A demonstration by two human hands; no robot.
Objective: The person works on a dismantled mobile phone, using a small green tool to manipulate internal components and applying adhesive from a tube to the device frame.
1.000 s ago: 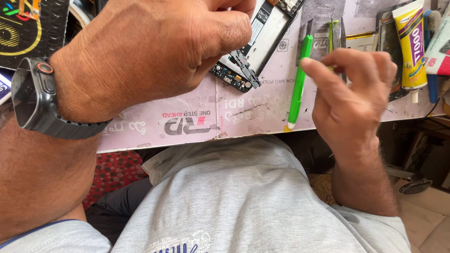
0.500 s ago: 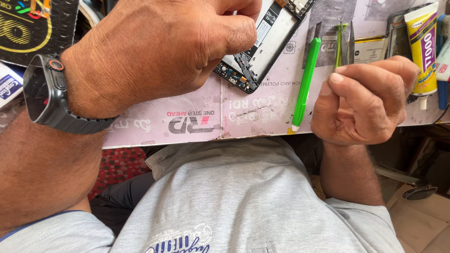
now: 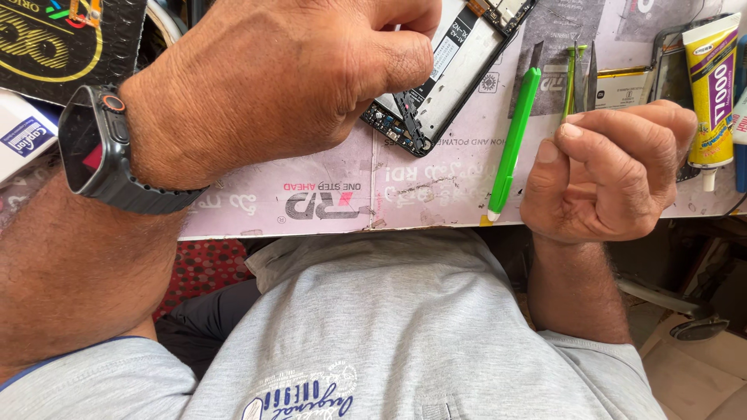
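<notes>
Left hand is gripping the opened phone frame on the work mat, fingers curled | right hand is pinching tweezers | green pry tool is lying between.

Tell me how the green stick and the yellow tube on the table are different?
The green stick is long, thin and plain, with a white tip; the yellow tube is fatter, printed, with a white nozzle. The stick lies slanted left of the right hand; the tube lies straighter on its other side, partly behind it. Both lie untouched on the pink mat.
</notes>
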